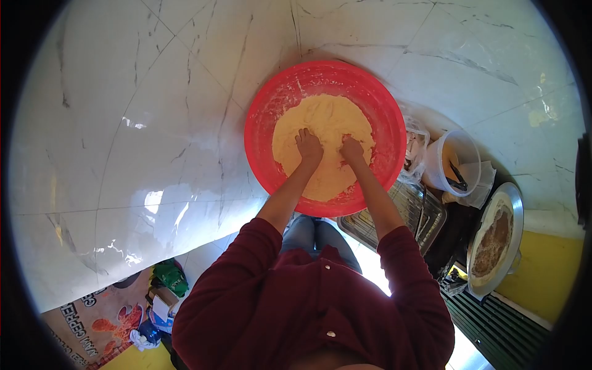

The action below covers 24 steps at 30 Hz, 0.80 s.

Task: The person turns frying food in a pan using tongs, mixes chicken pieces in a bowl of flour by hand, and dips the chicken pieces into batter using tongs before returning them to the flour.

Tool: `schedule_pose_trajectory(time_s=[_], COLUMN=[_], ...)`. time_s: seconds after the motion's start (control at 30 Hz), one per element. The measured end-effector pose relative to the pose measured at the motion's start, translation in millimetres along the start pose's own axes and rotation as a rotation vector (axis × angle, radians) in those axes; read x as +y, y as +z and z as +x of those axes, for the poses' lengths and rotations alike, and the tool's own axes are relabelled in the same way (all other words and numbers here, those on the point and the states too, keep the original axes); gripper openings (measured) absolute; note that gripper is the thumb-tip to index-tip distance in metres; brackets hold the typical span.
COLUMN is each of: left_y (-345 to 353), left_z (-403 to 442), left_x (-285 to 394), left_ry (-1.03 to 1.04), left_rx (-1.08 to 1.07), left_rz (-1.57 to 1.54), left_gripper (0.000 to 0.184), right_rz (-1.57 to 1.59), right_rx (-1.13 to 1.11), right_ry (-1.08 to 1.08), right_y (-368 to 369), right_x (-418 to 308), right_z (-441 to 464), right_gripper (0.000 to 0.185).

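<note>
The basin [259, 132] is red; the flour [327, 176] is pale yellow. At six o'clock, the shirt [302, 308] is dark maroon.

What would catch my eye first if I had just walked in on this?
Probably the big red basin at upper center, with pale yellow flour-like powder spread inside it. Both the left hand and the right hand are in the powder. Next, perhaps, the round metal pan at the right, holding something brown and crusted.
</note>
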<state>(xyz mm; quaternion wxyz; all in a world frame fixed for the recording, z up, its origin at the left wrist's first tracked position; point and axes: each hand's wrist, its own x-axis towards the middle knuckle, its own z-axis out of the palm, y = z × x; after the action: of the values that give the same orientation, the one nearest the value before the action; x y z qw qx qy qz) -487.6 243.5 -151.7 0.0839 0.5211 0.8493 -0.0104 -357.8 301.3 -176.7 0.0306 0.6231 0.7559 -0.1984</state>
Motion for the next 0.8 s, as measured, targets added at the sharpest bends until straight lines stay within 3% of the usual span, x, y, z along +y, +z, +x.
schedule_pose_trajectory(time_s=[0.1, 0.2, 0.27, 0.3, 0.37, 0.4, 0.47, 0.5, 0.57, 0.67, 0.8], left_y=[-15, -31, -44, -31, 13, 2, -30, -28, -23, -51, -42], left_z=[-3, -5, 5, 14, 30, 25, 10, 5, 0, -12, -15], left_x=[-5, -21, -36, -49, -78, -82, -84, -84, -81, -65, -46], left_ry=[0.059, 0.076, 0.095, 0.095, 0.129, 0.128, 0.043, 0.043, -0.046, 0.039, 0.091], left_rx=[-0.037, -0.165, -0.564, -0.564, -0.675, -0.678, -0.530, -0.533, -0.217, -0.302, -0.259], left_rz=[-0.067, -0.181, -0.345, -0.344, -0.725, -0.727, -0.270, -0.271, -0.217, -0.078, 0.005], left_gripper=[0.037, 0.042, 0.049, 0.049, 0.053, 0.053, 0.054, 0.054, 0.057, 0.048, 0.045], right_rz=[0.088, 0.201, 0.419, 0.419, 0.734, 0.539, 0.089, 0.088, -0.025, -0.122, -0.019], right_rx=[-0.139, -0.325, -0.578, -0.578, -0.675, -0.542, -0.234, -0.236, -0.093, -0.229, -0.219], right_ry=[-0.203, -0.149, -0.029, -0.029, 0.020, -0.099, -0.248, -0.246, 0.107, 0.061, 0.116], right_y=[4, -5, -36, -38, -42, -2, 76, 58, -18, -52, -37], right_x=[-19, -23, -25, -20, -2, 22, 69, 61, 20, -23, -55], right_z=[0, -3, -14, -14, -11, 14, 66, 53, 6, -29, -40], right_gripper=[0.022, 0.019, 0.017, 0.017, 0.018, 0.022, 0.032, 0.032, 0.039, 0.041, 0.039])
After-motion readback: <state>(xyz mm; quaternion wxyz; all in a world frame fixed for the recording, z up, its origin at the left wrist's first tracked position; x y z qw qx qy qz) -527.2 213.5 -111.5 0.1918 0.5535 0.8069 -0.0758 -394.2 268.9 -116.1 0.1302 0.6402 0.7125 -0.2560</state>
